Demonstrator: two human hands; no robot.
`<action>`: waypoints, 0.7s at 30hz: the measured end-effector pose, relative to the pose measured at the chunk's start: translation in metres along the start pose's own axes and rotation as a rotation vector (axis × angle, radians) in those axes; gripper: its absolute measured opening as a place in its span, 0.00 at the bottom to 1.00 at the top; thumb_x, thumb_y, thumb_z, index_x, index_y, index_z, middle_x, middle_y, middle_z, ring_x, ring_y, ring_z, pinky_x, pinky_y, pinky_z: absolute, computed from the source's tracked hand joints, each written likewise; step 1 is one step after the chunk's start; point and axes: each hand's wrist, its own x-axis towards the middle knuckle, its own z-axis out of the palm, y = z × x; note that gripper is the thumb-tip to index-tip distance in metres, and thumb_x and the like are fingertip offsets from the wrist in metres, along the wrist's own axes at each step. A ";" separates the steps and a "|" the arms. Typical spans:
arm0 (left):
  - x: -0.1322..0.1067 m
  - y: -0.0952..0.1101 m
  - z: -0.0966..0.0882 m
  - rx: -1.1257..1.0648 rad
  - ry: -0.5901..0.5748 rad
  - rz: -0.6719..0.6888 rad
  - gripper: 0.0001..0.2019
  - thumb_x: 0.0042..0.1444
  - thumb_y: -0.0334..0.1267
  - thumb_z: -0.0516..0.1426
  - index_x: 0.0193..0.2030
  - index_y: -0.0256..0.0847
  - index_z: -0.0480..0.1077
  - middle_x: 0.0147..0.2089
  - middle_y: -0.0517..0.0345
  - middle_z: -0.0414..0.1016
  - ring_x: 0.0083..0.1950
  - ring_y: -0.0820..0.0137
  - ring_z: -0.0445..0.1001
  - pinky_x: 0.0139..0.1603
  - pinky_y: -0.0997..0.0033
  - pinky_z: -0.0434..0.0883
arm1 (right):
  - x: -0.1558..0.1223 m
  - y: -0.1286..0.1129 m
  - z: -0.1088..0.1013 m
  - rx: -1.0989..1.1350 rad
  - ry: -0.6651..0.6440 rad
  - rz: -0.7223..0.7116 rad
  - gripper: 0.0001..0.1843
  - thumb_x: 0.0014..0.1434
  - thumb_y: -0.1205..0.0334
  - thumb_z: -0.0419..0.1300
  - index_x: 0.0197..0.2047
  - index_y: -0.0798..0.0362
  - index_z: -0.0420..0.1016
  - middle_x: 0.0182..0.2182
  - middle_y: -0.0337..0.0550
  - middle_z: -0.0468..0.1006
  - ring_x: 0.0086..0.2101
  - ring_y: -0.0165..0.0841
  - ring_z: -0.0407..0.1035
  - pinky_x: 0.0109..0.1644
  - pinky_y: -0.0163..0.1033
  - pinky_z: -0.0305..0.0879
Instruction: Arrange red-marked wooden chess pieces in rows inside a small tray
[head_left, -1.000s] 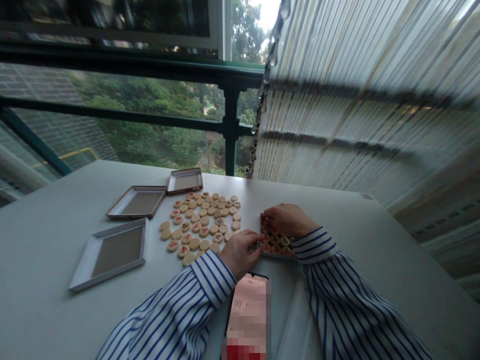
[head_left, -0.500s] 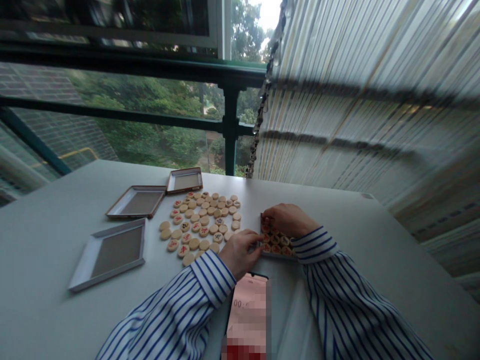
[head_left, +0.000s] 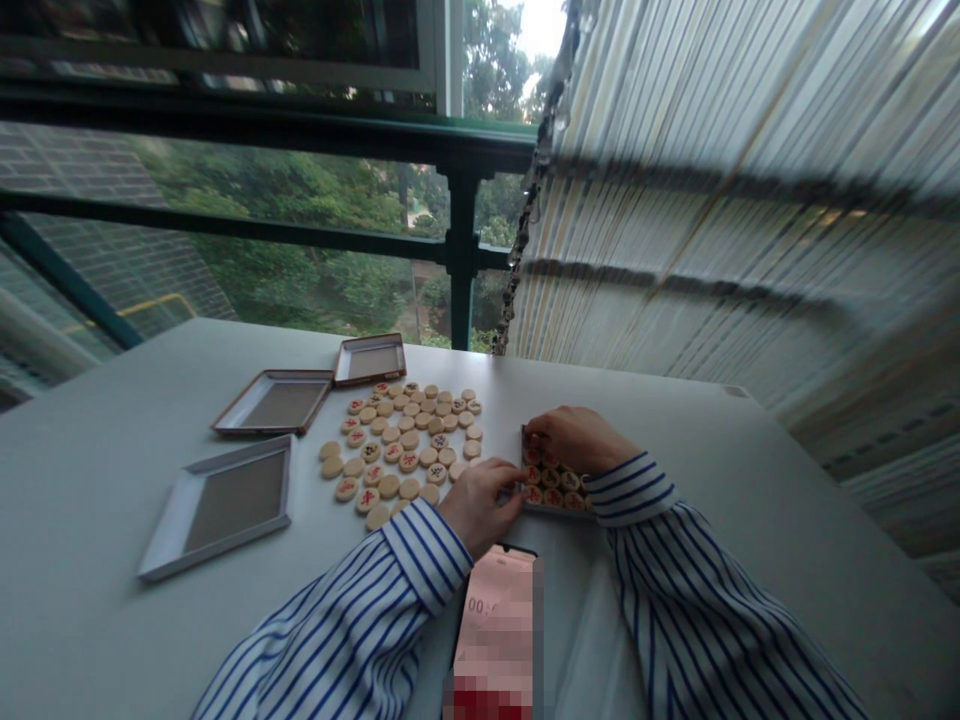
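A shallow box (head_left: pixel 555 510) on the table holds rows of round wooden Chinese chess pieces (head_left: pixel 551 497) with red and black characters. My left hand (head_left: pixel 484 505) is closed at the box's left wall, thumb and fingers pinching its edge. Over the box's far left corner is my right hand (head_left: pixel 577 438), fingers bent down and closed; whatever they pinch is hidden, and the hand covers part of the rows. Many loose Chinese chess pieces (head_left: pixel 409 440) lie spread to the left of the box, some face up, others blank side up.
At the left on the white table (head_left: pixel 90 480) lie a grey-white open tray (head_left: pixel 236 500), a brown-rimmed tray (head_left: pixel 281 403) and a smaller tray (head_left: pixel 371 360). A phone (head_left: pixel 499 590) showing a timer lies between my forearms. Behind are a window railing (head_left: pixel 461 250) and a string curtain (head_left: pixel 637 220).
Hardly anything differs. Both hands stay at the box, and the loose pieces and trays keep their places; the view has shifted very slightly.
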 end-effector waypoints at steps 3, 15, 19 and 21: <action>0.000 0.000 0.000 -0.002 -0.011 -0.005 0.09 0.48 0.29 0.56 0.36 0.36 0.74 0.36 0.51 0.76 0.37 0.70 0.73 0.40 0.71 0.70 | 0.001 0.001 0.000 0.013 0.001 0.001 0.15 0.55 0.62 0.49 0.42 0.45 0.74 0.37 0.45 0.77 0.36 0.36 0.70 0.35 0.36 0.59; 0.000 -0.001 0.000 0.000 -0.007 -0.003 0.09 0.47 0.29 0.56 0.36 0.37 0.74 0.36 0.52 0.76 0.37 0.70 0.73 0.40 0.71 0.71 | 0.000 -0.002 -0.001 0.012 -0.019 0.006 0.16 0.55 0.62 0.49 0.43 0.47 0.74 0.37 0.46 0.77 0.37 0.36 0.70 0.35 0.35 0.59; -0.001 -0.002 0.001 0.002 -0.008 -0.005 0.09 0.47 0.30 0.56 0.36 0.37 0.74 0.37 0.52 0.76 0.38 0.69 0.73 0.41 0.71 0.71 | 0.000 -0.001 -0.001 0.017 -0.014 0.003 0.16 0.54 0.63 0.50 0.43 0.47 0.74 0.36 0.46 0.77 0.36 0.36 0.70 0.35 0.35 0.59; -0.001 -0.002 0.001 0.002 -0.009 -0.004 0.09 0.48 0.30 0.55 0.36 0.37 0.74 0.37 0.52 0.76 0.38 0.69 0.73 0.41 0.70 0.70 | 0.001 0.000 0.001 0.008 0.008 -0.009 0.15 0.53 0.63 0.50 0.42 0.47 0.74 0.36 0.46 0.77 0.36 0.36 0.70 0.35 0.36 0.59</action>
